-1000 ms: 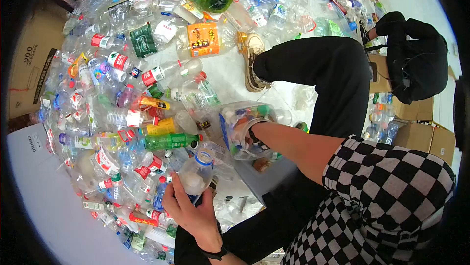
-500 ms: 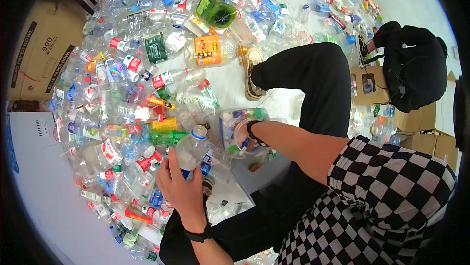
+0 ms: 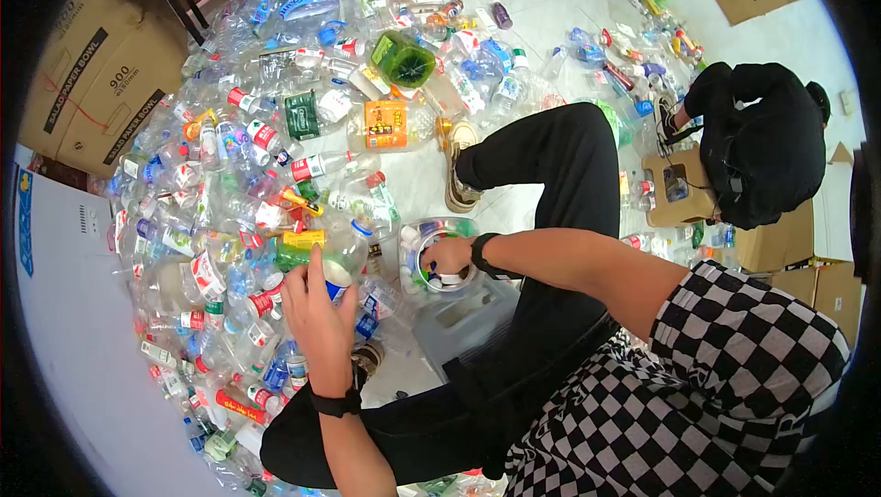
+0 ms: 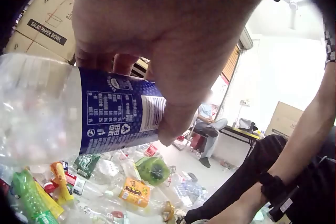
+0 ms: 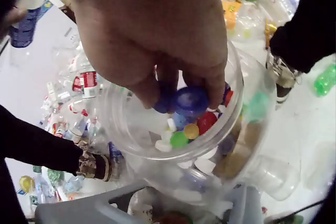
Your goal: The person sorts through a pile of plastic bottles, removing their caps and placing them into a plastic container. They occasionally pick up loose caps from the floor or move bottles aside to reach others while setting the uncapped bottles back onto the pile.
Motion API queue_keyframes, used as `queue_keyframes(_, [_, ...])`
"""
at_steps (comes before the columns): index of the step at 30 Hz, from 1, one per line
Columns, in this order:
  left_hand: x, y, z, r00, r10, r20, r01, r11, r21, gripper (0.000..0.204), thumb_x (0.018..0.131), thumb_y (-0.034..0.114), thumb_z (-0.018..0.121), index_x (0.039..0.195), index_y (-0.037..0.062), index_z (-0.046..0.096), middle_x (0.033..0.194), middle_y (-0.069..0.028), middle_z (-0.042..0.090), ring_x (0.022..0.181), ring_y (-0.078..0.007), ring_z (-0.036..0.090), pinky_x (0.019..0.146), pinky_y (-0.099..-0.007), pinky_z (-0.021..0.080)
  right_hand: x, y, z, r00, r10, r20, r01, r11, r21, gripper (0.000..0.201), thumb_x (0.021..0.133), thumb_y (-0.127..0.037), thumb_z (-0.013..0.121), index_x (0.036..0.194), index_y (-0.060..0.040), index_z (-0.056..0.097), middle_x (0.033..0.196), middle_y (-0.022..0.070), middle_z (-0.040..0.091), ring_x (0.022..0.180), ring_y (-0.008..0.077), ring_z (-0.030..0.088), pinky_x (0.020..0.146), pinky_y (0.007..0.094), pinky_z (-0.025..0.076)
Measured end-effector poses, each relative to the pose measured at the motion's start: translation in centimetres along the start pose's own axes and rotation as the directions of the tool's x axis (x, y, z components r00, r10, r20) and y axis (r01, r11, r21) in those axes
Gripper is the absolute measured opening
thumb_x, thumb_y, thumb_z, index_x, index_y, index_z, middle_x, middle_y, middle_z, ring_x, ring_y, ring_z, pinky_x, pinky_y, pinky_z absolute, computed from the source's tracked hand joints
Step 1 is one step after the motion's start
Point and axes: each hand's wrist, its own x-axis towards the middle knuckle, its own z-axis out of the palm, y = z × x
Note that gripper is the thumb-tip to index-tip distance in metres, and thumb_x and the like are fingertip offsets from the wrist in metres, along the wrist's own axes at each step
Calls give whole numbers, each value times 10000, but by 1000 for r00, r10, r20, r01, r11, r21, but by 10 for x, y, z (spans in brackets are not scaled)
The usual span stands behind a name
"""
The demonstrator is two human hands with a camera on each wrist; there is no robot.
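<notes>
My left hand (image 3: 317,309) grips a clear plastic bottle (image 3: 347,249) by its blue label (image 4: 118,111). The bottle tilts with its capless mouth pointing up, a blue ring (image 3: 361,229) round the neck. My right hand (image 3: 450,256) reaches into the wide round mouth of a clear plastic jar (image 5: 239,77). In the right wrist view, its fingers pinch a blue bottle cap (image 5: 190,101), with more blue showing beside it. Below the fingertips, inside the jar, lie several caps, among them a green cap (image 5: 179,139) and a red cap (image 5: 207,123).
A grey plastic stool (image 3: 459,323) stands right below the jar. Empty bottles are heaped on the left, with a green bottle (image 3: 404,58) and an orange-labelled bottle (image 3: 385,123) at the back. Cardboard boxes (image 3: 101,84) stand back left. Another person (image 3: 762,144) bends over at right.
The left hand has carried the bottle up and a little left in the head view. The right hand stays at the jar's mouth. The head view has shifted, showing more of the far floor.
</notes>
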Motion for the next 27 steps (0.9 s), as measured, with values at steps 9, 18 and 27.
queue_keyframes(9, [-2, -3, -10, 997, -75, -30, 73, 996, -52, 732, 644, 94, 839, 1326, 70, 575, 1078, -139, 571, 1002, -337, 548, 883, -430, 455, -90, -88, -103, 1000, 1, 10, -5, 902, 432, 234, 892, -138, 645, 1112, -57, 638, 882, 74, 671, 862, 190, 699, 710, 329, 518])
queue_keyframes(18, [-1, 6, -18, 991, -31, -129, 5, 981, -195, 755, 635, 87, 848, 1339, 73, 576, 1076, -128, 567, 993, -321, 547, 877, -417, 462, -161, -162, -169, 930, -204, -305, 365, 432, 825, 258, 909, 4, 640, 1152, -53, 578, 987, -15, 575, 739, 56, 524, 658, 226, 451])
queue_keyframes(27, [-4, 14, -26, 957, 57, -285, -121, 970, -212, 750, 629, 81, 843, 1331, 65, 579, 1096, -121, 567, 1000, -307, 551, 848, -410, 478, -179, -192, -180, 867, -216, -449, 492, 225, 841, 211, 1014, -114, 537, 1187, -13, 600, 858, 15, 599, 733, 102, 602, 675, 251, 490])
